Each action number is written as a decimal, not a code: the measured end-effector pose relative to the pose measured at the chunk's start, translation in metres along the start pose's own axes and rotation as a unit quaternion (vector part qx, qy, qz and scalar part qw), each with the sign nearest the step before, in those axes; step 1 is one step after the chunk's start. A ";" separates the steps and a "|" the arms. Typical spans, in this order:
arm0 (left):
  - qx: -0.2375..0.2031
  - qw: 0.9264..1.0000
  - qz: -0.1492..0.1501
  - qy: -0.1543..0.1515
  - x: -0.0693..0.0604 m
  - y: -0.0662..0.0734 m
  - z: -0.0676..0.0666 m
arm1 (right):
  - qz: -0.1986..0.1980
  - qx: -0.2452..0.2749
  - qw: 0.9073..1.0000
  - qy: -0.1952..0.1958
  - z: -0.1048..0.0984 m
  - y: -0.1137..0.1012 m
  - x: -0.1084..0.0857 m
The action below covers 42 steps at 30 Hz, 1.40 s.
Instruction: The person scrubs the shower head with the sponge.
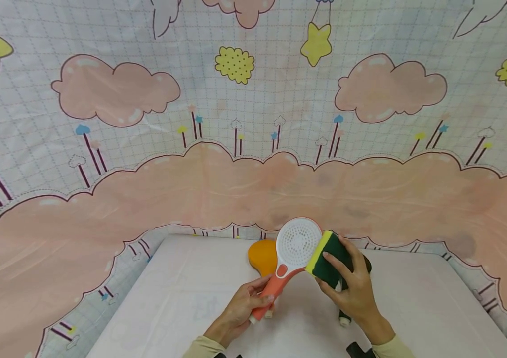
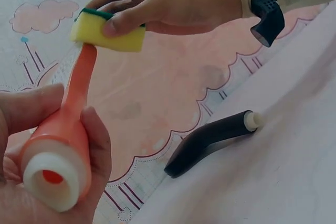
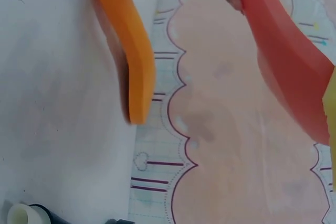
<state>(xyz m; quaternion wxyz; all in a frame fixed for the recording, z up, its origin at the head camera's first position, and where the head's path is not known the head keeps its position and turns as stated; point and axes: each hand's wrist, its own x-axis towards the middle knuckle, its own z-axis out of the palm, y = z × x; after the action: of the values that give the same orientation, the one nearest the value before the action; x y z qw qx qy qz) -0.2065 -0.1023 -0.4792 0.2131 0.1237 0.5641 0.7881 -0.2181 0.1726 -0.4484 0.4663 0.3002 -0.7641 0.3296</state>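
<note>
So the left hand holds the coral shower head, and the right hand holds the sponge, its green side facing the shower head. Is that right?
Not quite: the sponge faces the shower head with its yellow side, not green, as the head view shows. The left hand does hold the shower head, the right hand the sponge.

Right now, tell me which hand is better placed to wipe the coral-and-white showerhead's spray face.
The right hand, most likely: it grips the yellow-and-green scouring sponge by the edge of the showerhead, yellow side toward it. The left hand is occupied, holding the showerhead by its coral handle.
</note>
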 end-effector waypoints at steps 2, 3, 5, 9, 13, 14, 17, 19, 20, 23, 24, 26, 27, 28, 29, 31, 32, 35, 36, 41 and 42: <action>0.006 1.000 0.005 0.004 0.001 -0.001 0.002 | -0.003 -0.002 1.000 0.005 0.002 -0.001 -0.001; 0.007 1.000 0.007 0.004 0.001 -0.001 0.003 | -0.004 -0.004 1.000 0.005 0.003 -0.001 -0.001; 0.008 1.000 0.010 0.004 0.001 -0.002 0.005 | -0.001 -0.010 1.000 0.004 0.005 -0.002 -0.002; 0.003 1.000 0.014 0.014 0.000 -0.001 0.008 | 0.007 -0.020 1.000 0.001 0.006 -0.003 -0.003; 0.005 0.999 0.023 0.028 0.000 -0.001 0.013 | 0.010 -0.040 0.999 0.001 0.008 -0.005 -0.003; 0.005 0.999 0.024 0.032 0.000 -0.001 0.014 | 0.009 -0.044 0.999 0.001 0.008 -0.005 -0.004; 0.006 0.999 0.026 0.044 0.000 -0.001 0.017 | 0.007 -0.054 0.999 0.002 0.009 -0.006 -0.004; 0.006 0.998 0.027 0.054 0.001 0.000 0.019 | 0.005 -0.056 0.998 0.003 0.010 -0.007 -0.005; 0.006 0.998 0.029 0.057 0.001 0.000 0.020 | 0.004 -0.057 0.998 0.002 0.010 -0.007 -0.005; 0.011 0.997 0.037 0.065 0.002 0.002 0.022 | 0.001 -0.060 0.998 -0.004 0.010 -0.008 -0.005; 0.013 0.997 0.040 0.067 0.003 0.003 0.023 | 0.002 -0.063 0.998 -0.009 0.010 -0.009 -0.006; 0.016 0.996 0.044 0.072 0.003 0.004 0.025 | 0.003 -0.068 0.997 -0.020 0.010 -0.010 -0.006; 0.019 0.996 0.045 0.075 0.004 0.004 0.025 | 0.004 -0.071 0.997 -0.026 0.010 -0.010 -0.006; 0.021 0.996 0.047 0.078 0.004 0.004 0.026 | 0.005 -0.073 0.997 -0.031 0.010 -0.011 -0.007; 0.022 0.995 0.048 0.081 0.004 0.004 0.026 | 0.005 -0.076 0.996 -0.035 0.010 -0.011 -0.007; 0.028 0.994 0.050 0.088 0.005 0.004 0.027 | 0.004 -0.080 0.996 -0.040 0.010 -0.011 -0.007; 0.030 0.994 0.051 0.090 0.005 0.004 0.027 | 0.000 -0.082 0.996 -0.040 0.010 -0.011 -0.007; 0.038 0.993 0.056 0.096 0.006 0.005 0.026 | -0.014 -0.086 0.996 -0.031 0.011 -0.010 -0.004; 0.041 0.993 0.058 0.096 0.006 0.006 0.026 | -0.020 -0.086 0.996 -0.026 0.011 -0.010 -0.004; 0.050 0.992 0.065 0.096 0.005 0.009 0.026 | -0.036 -0.089 0.995 -0.011 0.010 -0.007 0.002; 0.053 0.992 0.065 0.096 0.005 0.009 0.025 | -0.036 -0.091 0.995 -0.011 0.009 -0.007 0.003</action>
<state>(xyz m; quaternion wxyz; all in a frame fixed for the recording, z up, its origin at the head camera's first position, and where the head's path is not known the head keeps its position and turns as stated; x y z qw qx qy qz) -0.2015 -0.0812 -0.4621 0.0993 0.0954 0.6134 0.7777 -0.2189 0.1605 -0.4473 0.4951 0.2877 -0.7844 0.2384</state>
